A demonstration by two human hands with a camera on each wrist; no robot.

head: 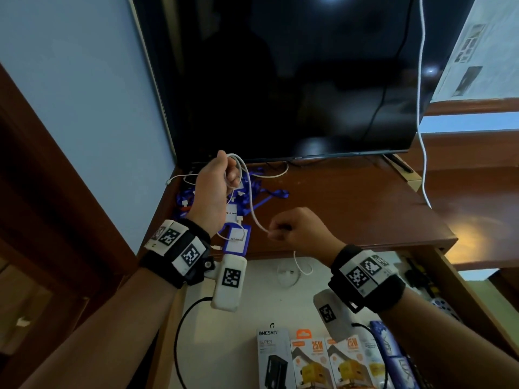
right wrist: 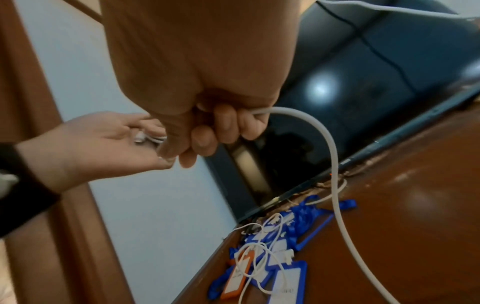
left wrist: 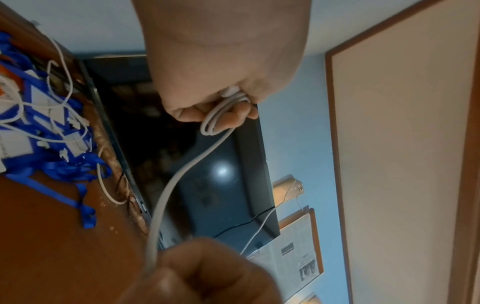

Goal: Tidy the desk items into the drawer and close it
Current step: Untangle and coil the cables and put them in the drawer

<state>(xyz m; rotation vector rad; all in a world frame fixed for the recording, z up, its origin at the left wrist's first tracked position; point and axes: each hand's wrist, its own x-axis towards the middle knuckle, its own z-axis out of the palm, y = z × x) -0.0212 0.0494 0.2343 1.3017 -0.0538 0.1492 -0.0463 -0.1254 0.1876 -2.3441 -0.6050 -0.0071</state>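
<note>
A white cable [head: 250, 202] runs between my two hands above the brown desk [head: 351, 209]. My left hand [head: 222, 178] is raised near the TV's lower edge and grips a few coiled loops of the white cable [left wrist: 215, 121]. My right hand [head: 292, 228] is lower, over the desk's front edge, with its fingers curled round the cable's free length [right wrist: 335, 170]. The tail hangs down into the open drawer [head: 421, 265]. Blue lanyards and badge holders [head: 236, 237] with thin white cords lie in a heap at the desk's left back.
A dark TV [head: 295, 80] stands along the back of the desk, with a white cord [head: 421, 122] hanging at its right. The drawer holds boxed chargers [head: 323, 360], a white coiled cable [head: 289, 273] and small items at its right side. A blue wall [head: 84, 80] is on the left.
</note>
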